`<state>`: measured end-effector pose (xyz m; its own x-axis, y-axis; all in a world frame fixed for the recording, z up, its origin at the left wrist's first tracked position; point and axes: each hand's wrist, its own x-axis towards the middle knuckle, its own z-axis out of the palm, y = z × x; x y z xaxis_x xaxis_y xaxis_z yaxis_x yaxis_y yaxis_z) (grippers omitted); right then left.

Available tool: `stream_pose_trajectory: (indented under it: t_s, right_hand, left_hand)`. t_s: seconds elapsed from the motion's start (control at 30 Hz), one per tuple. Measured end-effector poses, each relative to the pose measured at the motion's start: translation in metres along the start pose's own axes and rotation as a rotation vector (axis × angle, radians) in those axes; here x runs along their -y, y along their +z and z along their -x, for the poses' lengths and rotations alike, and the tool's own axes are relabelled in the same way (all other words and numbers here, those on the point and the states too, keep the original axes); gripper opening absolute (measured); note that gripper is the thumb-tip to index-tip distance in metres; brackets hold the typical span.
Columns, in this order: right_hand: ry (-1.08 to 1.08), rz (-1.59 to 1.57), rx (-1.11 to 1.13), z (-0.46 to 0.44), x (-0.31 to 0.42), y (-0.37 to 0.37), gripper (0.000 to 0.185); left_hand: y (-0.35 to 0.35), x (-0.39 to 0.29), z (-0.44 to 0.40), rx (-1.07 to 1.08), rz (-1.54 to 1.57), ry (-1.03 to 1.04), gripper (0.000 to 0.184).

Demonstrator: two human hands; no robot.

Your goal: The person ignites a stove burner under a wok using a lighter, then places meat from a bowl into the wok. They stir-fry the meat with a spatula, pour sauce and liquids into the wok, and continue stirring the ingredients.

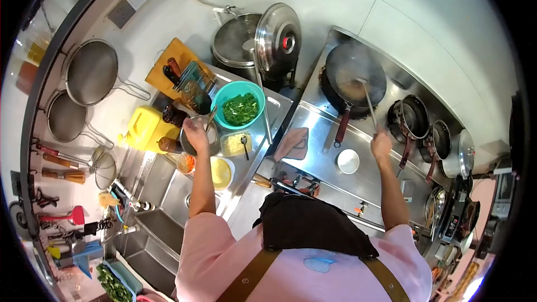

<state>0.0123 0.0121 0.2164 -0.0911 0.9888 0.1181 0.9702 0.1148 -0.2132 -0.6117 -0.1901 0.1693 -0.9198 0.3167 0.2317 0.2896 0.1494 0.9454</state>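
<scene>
My right hand (381,142) is closed round the handle of a long ladle (370,103). The ladle's head rests in a steaming wok (348,59) with a little brownish liquid at the bottom. On the left, my left hand (196,136) has its fingers curled at the rim of a metal bowl (212,134); the hand hides part of the bowl. Close by stand a teal bowl of chopped greens (240,109), a clear container of minced pale pieces (232,144) with a black spoon (245,149), and a bowl of yellow liquid (221,173).
A white bowl (348,161) and a cloth (292,144) lie before the stove. Blackened pans (414,114) stand to its right. A steaming stockpot (232,47) with its lid (278,39) tilted up is behind. A yellow jug (146,128) and sink (148,257) are left.
</scene>
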Motion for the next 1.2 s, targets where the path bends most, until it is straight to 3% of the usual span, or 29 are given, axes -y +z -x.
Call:
stream_pose_trajectory:
  t_s: [0.03,0.07,0.1,0.13,0.17,0.2,0.33,0.4,0.43,0.5,0.53,0.63,0.67,0.7,0.73,0.77,0.83,0.87,0.93,0.97,1.07,1.1,1.17,1.2]
  right_hand:
    - [-0.018,0.001,-0.026,0.0,-0.005,0.015,0.046]
    - [0.002,0.0,0.099,-0.006,-0.003,0.033,0.045]
    - [0.081,0.011,0.206,-0.003,-0.013,0.032,0.043]
    - [0.143,-0.001,0.258,-0.006,-0.008,0.028,0.042]
    - [0.206,-0.019,0.31,-0.007,-0.001,0.025,0.04]
    - [0.226,-0.027,0.318,-0.009,0.004,0.02,0.047]
    - [0.227,-0.06,0.274,-0.013,0.009,0.007,0.055]
    - [0.054,-0.011,-0.016,-0.009,0.006,0.006,0.056]
    - [-0.033,0.016,-0.157,-0.007,0.007,0.003,0.056]
    - [-0.059,-0.087,-0.216,-0.008,0.019,-0.017,0.052]
    - [-0.072,-0.14,-0.243,-0.006,0.034,-0.034,0.05]
    - [-0.055,-0.465,-0.021,-0.01,0.081,-0.054,0.041]
    - [-0.157,-0.542,-0.083,-0.008,0.105,-0.053,0.035]
    - [-0.207,-0.654,-0.013,-0.004,0.131,-0.057,0.034]
    - [-0.197,-0.79,0.144,0.002,0.163,-0.072,0.034]
    - [-0.207,-0.89,0.253,0.004,0.182,-0.056,0.04]
    - [-0.255,-1.114,0.434,0.018,0.231,-0.081,0.055]
    - [-0.332,-1.127,0.333,0.019,0.242,-0.057,0.058]
    - [-0.245,-1.278,0.291,0.028,0.26,-0.073,0.056]
    - [-0.245,-1.151,0.003,0.03,0.263,-0.086,0.05]
    - [-0.112,-0.963,-0.179,0.022,0.233,-0.083,0.038]
    - [-0.114,-0.908,-0.272,0.017,0.22,-0.072,0.03]
    - [0.06,-0.965,-0.184,0.012,0.192,-0.065,0.03]
    - [0.046,-1.137,-0.3,0.002,0.177,-0.041,0.034]
  left_hand:
    - [0.007,0.021,-0.021,0.033,-0.103,0.008,0.063]
    - [0.013,-0.005,-0.027,0.077,-0.155,-0.033,0.077]
    - [0.038,0.018,-0.058,0.086,-0.056,0.057,0.086]
    - [0.051,0.041,-0.078,0.065,-0.04,0.096,0.093]
    - [0.054,0.014,-0.077,0.139,-0.015,-0.002,0.099]
    - [0.064,0.014,-0.08,0.042,-0.196,-0.032,0.103]
    - [0.072,-0.007,-0.077,-0.041,-0.313,-0.041,0.088]
    - [0.072,-0.016,-0.07,-0.085,-0.342,0.011,0.08]
    - [0.069,-0.029,-0.065,-0.058,-0.283,0.098,0.078]
    - [0.054,-0.065,-0.056,-0.004,-0.17,0.27,0.073]
    - [0.052,-0.093,-0.049,-0.073,-0.157,0.319,0.068]
    - [0.049,-0.151,-0.048,-0.169,0.186,0.463,0.061]
    - [0.047,-0.177,-0.04,-0.084,0.333,0.313,0.055]
    - [0.054,-0.208,-0.024,-0.086,0.587,0.249,0.053]
    - [0.061,-0.231,-0.009,-0.079,0.742,0.021,0.052]
    - [0.069,-0.247,0.006,-0.058,0.9,-0.212,0.051]
    - [0.088,-0.261,0.043,0.148,1.002,-0.433,0.052]
    - [0.099,-0.257,0.059,0.268,1.029,-0.512,0.054]
    - [0.125,-0.245,0.09,0.485,1.034,-0.657,0.06]
    - [0.136,-0.243,0.108,0.549,1.022,-0.664,0.063]
    - [0.16,-0.236,0.153,0.705,1.008,-0.767,0.055]
    - [0.169,-0.233,0.163,0.715,0.986,-0.808,0.05]
    - [0.186,-0.227,0.172,0.733,0.98,-0.992,0.047]
    - [0.197,-0.226,0.176,0.676,0.97,-0.987,0.043]
